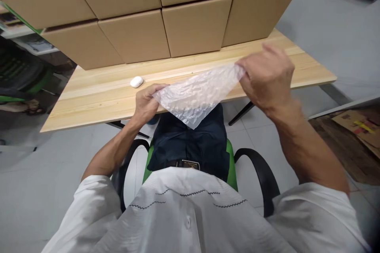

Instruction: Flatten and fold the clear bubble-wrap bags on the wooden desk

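Observation:
A crumpled, see-through sheet of bubble wrap (197, 93) is stretched between my two hands, over the table's front edge and my lap. My left hand (147, 102) pinches its left corner between thumb and fingers. The upper right corner is gripped in my right hand (267, 77), which is raised higher and slightly blurred. One corner of the sheet hangs down toward my trousers. On the tabletop, left of the sheet and just beyond my left hand, lies a small white rounded case (137, 82), touched by neither hand.
Stacked brown cardboard boxes (196, 27) line the back of the wooden table (86, 104). I sit in a green chair with black armrests (259, 178). Flattened cardboard (360, 128) lies on the floor at right. Another chair (23, 67) and part of a person's foot are at far left.

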### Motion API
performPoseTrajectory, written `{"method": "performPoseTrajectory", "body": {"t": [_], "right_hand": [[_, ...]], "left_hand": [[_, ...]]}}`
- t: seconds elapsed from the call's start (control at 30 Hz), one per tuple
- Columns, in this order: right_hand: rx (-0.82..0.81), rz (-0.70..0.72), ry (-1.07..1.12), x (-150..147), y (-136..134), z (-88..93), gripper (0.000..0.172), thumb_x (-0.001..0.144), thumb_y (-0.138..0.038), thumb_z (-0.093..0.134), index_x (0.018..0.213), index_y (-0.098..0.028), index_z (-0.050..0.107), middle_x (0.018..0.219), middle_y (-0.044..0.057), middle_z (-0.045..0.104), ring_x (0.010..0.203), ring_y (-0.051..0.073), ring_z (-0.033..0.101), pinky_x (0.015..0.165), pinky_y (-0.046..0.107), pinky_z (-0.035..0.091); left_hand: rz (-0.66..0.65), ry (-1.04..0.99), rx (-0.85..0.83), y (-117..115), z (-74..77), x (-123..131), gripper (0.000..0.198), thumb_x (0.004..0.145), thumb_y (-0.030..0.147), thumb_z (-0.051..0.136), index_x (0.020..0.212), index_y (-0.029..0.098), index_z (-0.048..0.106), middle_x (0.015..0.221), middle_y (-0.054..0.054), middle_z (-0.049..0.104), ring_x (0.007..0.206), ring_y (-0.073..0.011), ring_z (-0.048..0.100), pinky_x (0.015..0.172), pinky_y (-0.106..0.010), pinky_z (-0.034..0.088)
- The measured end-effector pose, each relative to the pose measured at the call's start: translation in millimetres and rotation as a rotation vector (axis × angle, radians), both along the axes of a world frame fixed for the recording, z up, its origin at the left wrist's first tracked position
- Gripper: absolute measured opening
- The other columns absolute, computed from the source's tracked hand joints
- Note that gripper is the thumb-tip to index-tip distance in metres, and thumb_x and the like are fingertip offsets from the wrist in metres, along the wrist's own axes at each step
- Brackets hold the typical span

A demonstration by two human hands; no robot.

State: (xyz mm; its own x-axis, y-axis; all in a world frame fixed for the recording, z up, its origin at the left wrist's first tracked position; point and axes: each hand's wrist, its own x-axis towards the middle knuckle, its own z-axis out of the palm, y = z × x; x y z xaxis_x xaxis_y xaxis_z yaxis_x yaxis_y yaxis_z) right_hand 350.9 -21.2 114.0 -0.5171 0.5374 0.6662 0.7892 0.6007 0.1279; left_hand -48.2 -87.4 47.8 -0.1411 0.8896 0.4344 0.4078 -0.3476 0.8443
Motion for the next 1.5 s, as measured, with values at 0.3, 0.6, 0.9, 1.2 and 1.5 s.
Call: {"method": "performPoseTrajectory", "body": {"t": [0.3, 0.6, 0.9, 1.2, 1.5], "right_hand": [[0.067, 0.022, 0.034, -50, 32, 42.8, 0.060, 0.129, -0.023, 0.045, 0.180, 0.003, 0.062, 0.193, 0.035, 0.059, 0.181, 0.056, 0.057, 0.151, 0.090, 0.035], [-0.337, 0.332, -0.116, -34, 9, -102.4, 0.057, 0.121, -0.035, 0.077, 0.175, -0.017, 0.072, 0.176, 0.026, 0.078, 0.165, 0.048, 0.072, 0.140, 0.071, 0.058], [-0.352, 0.332, -0.094, -25, 19, -125.3, 0.051, 0.125, -0.040, 0.071, 0.169, -0.016, 0.076, 0.171, 0.025, 0.082, 0.162, 0.043, 0.076, 0.136, 0.063, 0.064], [-0.377, 0.331, -0.052, -20, 17, -127.3, 0.047, 0.124, -0.035, 0.071, 0.167, -0.017, 0.081, 0.171, 0.022, 0.083, 0.163, 0.043, 0.078, 0.136, 0.063, 0.066], [-0.367, 0.344, 0.034, -4, 13, -132.4, 0.049, 0.118, -0.018, 0.062, 0.162, -0.025, 0.084, 0.160, 0.015, 0.090, 0.149, 0.037, 0.086, 0.125, 0.056, 0.070]], "left_hand": [[-0.032, -0.402, -0.268, 42, 6.0, -1, 0.047, 0.071, 0.053, 0.111, 0.096, 0.022, 0.087, 0.099, -0.007, 0.092, 0.095, -0.0260, 0.088, 0.087, -0.039, 0.075], [-0.070, -0.452, -0.438, 45, -28.3, -24, 0.040, 0.073, 0.040, 0.106, 0.103, 0.020, 0.088, 0.102, -0.010, 0.092, 0.096, -0.0264, 0.088, 0.095, -0.045, 0.079], [0.198, 0.216, -0.086, -6, -29.9, -68, 0.088, 0.105, 0.081, 0.081, 0.173, 0.025, 0.069, 0.151, -0.020, 0.085, 0.114, -0.0314, 0.086, 0.097, -0.049, 0.076], [-0.221, 0.914, 0.033, -13, -47.4, -37, 0.080, 0.117, 0.082, 0.066, 0.175, 0.027, 0.076, 0.184, -0.023, 0.073, 0.176, -0.0479, 0.066, 0.156, -0.074, 0.037], [-0.238, 0.802, 0.103, -21, -53.6, -53, 0.044, 0.118, 0.050, 0.065, 0.144, 0.028, 0.093, 0.151, -0.020, 0.093, 0.142, -0.0392, 0.089, 0.120, -0.062, 0.071]]}}
